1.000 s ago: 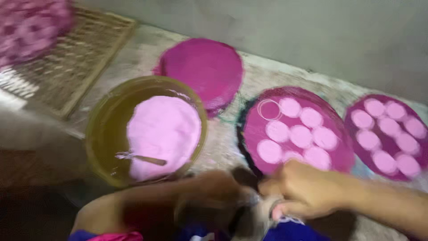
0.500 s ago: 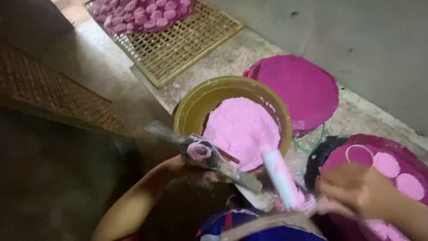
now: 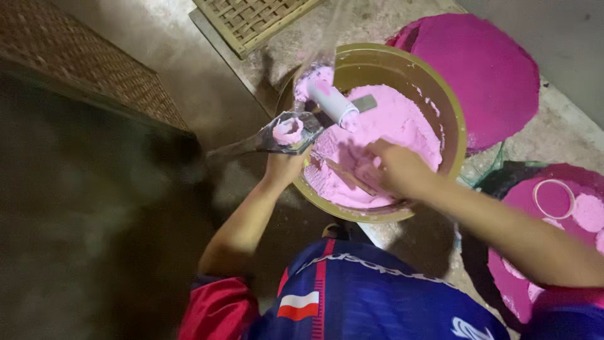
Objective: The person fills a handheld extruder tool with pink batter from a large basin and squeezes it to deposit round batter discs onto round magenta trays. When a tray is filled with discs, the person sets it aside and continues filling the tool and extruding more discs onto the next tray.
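The left hand (image 3: 284, 165) grips a metal press (image 3: 286, 133), fingers curled around it; its round cup holds soft pink dough. The right hand (image 3: 393, 169), fingers bent, holds a blurred grey cylinder (image 3: 336, 104) over the smooth olive bowl (image 3: 456, 135) of grainy pink dough (image 3: 402, 123). Compared with the earlier frame, both hands are now over the bowl. A flat pink disc (image 3: 484, 72) lies right.

Bowl (image 3: 450, 113): glossy olive plastic. Paste (image 3: 402, 126): pink, wet, lumpy. Spatula (image 3: 264, 141): dull metal. Floor (image 3: 207, 82): rough concrete. Tray (image 3: 251, 19): woven cane.
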The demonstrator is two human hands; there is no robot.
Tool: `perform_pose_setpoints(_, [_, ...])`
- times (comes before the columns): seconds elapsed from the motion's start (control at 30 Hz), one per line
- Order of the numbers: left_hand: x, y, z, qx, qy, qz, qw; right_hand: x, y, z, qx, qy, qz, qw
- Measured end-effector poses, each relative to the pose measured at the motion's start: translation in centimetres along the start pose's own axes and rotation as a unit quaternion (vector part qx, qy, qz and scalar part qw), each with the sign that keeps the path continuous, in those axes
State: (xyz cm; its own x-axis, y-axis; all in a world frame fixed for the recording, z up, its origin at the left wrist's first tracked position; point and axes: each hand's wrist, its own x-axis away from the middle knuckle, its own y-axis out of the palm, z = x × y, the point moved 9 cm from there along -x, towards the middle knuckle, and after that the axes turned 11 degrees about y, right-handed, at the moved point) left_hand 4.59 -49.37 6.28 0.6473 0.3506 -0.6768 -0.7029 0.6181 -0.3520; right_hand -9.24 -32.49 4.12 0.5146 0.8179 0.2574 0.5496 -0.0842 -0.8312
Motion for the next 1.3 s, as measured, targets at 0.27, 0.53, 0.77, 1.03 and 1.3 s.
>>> perform_pose_setpoints(0.27, [4.0, 0.6, -6.3, -0.039, -0.076, 0.076, 0.993, -6.0, 7.0, -0.3, 0.29, -0.099, -0.049, 0.951])
perform_pose_setpoints(0.53, [4.2, 0.5, -6.9, 0.019, -0.097, 0.118, 0.988, 0.7, 5.6, 1.7, 0.245, -0.039, -0.19, 0.95])
perform_pose_setpoints(0.77, [2.7, 0.3, -5.2, -0.022, -0.105, 0.079, 0.991, 9.4, 3.7, 6.4, 0.14, 0.058, -0.241, 0.958])
perform_pose_setpoints(1.03, [-0.7, 4.3, 3.0, -0.192, 0.061, -0.08, 0.976, 10.2, -7.9, 6.6, -0.079, 0.104, -0.162, 0.978])
perform_pose_setpoints(1.3, [-1.1, 10.8, 5.8, -0.197, 0.15, -0.173, 0.953, 7.2, -8.5, 0.1, 0.385, 0.1, -0.126, 0.909])
